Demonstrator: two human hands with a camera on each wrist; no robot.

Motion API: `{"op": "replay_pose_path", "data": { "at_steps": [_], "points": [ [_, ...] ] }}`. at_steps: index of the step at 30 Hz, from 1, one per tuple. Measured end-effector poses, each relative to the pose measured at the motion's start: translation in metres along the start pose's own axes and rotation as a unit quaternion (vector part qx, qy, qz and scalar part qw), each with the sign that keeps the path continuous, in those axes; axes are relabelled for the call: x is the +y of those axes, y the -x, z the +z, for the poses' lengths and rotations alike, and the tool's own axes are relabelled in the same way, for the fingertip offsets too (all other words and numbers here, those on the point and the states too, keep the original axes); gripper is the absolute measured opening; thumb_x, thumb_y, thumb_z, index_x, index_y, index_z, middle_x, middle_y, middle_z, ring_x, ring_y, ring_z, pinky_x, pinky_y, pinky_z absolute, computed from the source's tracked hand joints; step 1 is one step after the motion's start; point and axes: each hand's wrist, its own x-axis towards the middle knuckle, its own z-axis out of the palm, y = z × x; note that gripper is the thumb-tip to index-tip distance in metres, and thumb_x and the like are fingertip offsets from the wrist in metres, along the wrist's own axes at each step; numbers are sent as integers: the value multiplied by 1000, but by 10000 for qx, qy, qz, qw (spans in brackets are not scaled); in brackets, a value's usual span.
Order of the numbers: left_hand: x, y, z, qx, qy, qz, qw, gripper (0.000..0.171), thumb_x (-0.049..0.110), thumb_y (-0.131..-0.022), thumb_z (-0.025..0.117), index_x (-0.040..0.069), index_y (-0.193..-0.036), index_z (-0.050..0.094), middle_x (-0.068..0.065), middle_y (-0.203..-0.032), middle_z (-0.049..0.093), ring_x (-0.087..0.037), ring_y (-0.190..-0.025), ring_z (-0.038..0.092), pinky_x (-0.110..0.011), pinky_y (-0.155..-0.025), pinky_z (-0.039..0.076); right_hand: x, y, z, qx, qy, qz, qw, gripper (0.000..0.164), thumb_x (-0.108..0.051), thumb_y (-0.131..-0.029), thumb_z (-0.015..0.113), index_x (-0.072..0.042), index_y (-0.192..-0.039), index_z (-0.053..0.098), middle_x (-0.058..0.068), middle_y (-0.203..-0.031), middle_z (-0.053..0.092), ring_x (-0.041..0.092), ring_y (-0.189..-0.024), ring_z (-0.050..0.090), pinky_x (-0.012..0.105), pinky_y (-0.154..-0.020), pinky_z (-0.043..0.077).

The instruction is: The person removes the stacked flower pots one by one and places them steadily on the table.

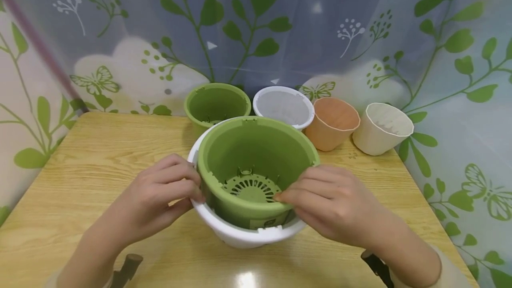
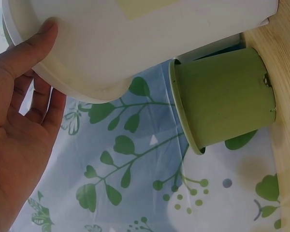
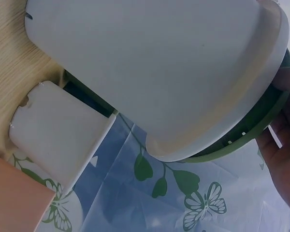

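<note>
A large green flowerpot with a slotted bottom sits inside a larger white flowerpot at the front of the table. On the left side, my left hand grips the white pot's rim; in the left wrist view its thumb lies against the outer wall. My right hand pinches the near right rim of the green pot, fingers over the edge. From the right wrist view, the green rim stands out past the white pot, with a gap between them. The green pot's lower part is hidden inside.
Behind, by the patterned cloth, stand a smaller green pot, a smaller white pot, an orange pot and a cream pot. All rest on a wooden table. The two nested pots partly cover the back ones.
</note>
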Motion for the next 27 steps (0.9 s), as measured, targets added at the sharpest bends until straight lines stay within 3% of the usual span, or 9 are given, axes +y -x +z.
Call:
{"op": "replay_pose_path", "data": {
  "at_steps": [12, 27],
  "points": [
    [0, 0, -1, -67, -97, -42, 9999, 20, -2, -77, 67, 15, -85, 66, 6, -94, 64, -16, -93, 56, -23, -88, 46, 1, -4, -11, 288, 143, -15, 9995, 20, -4, -97, 55, -6, -95, 75, -2, -85, 73, 15, -74, 65, 31, -66, 54],
    [-1, 2, -1, -102, -146, -44, 9998, 23, -5, -75, 65, 16, -84, 65, 6, -94, 64, -16, -93, 55, -24, -86, 46, 7, -9, -16, 1026, 154, -342, 9940, 17, -3, -95, 59, -3, -87, 75, 3, -79, 73, 17, -66, 64, 31, -59, 53]
  ]
}}
